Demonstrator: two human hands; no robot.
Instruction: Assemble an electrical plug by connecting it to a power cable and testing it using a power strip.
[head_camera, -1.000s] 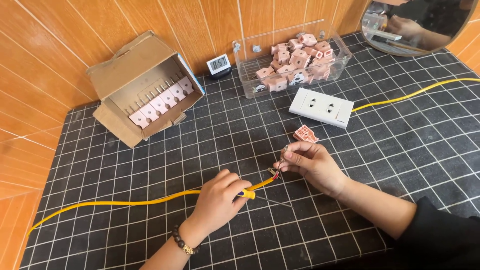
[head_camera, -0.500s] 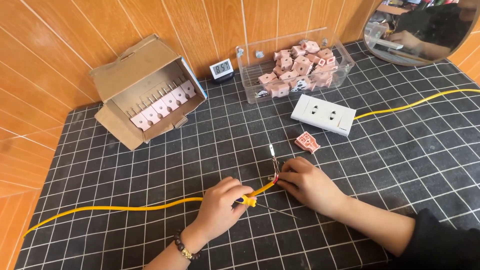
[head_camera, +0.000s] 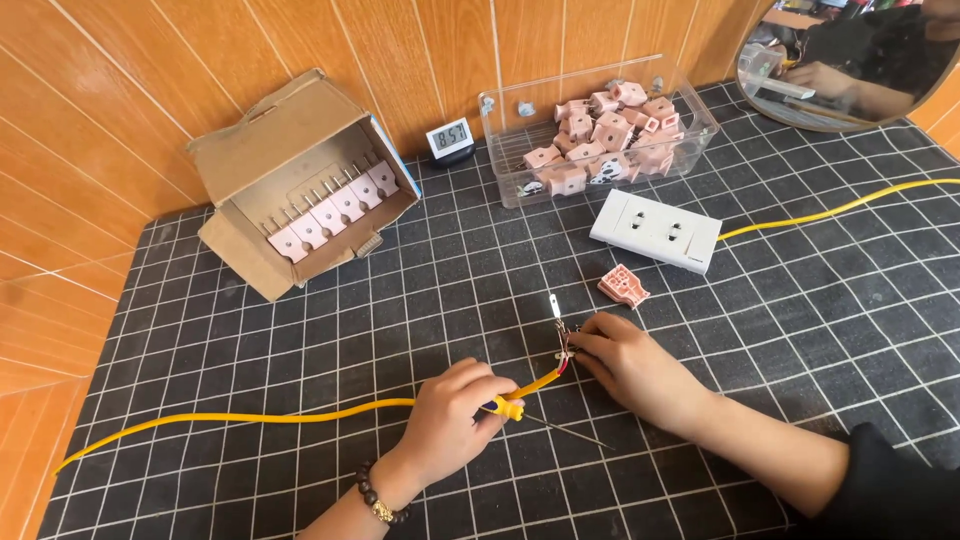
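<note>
left hand (head_camera: 450, 415): nearest the camera, fingers curled shut round the yellow sheathed cable (head_camera: 250, 417), just short of its stripped end.
cable axis: runs left to right, then rises rightward from the left hand's grip toward the right hand.
right hand (head_camera: 632, 365): just right of the cable end, fingertips pinched closed on the bare wire ends with a small flat metal prong (head_camera: 554, 307) standing up from them; the exact contact is too small to tell.
key relation: stripped end sits between both hands; the right hand is the nearer one to the tip.
loose pink plastic plug body (head_camera: 623, 285): beyond the cable end, slightly right, near the right hand.
white twin-socket block (head_camera: 655, 231): farther beyond, its own yellow lead going off right.
open cardboard box of pink pronged parts (head_camera: 300, 185): far left of the cable end.
clear plastic tub of pink plug bodies (head_camera: 598, 130): farthest back, by the wall.
</note>
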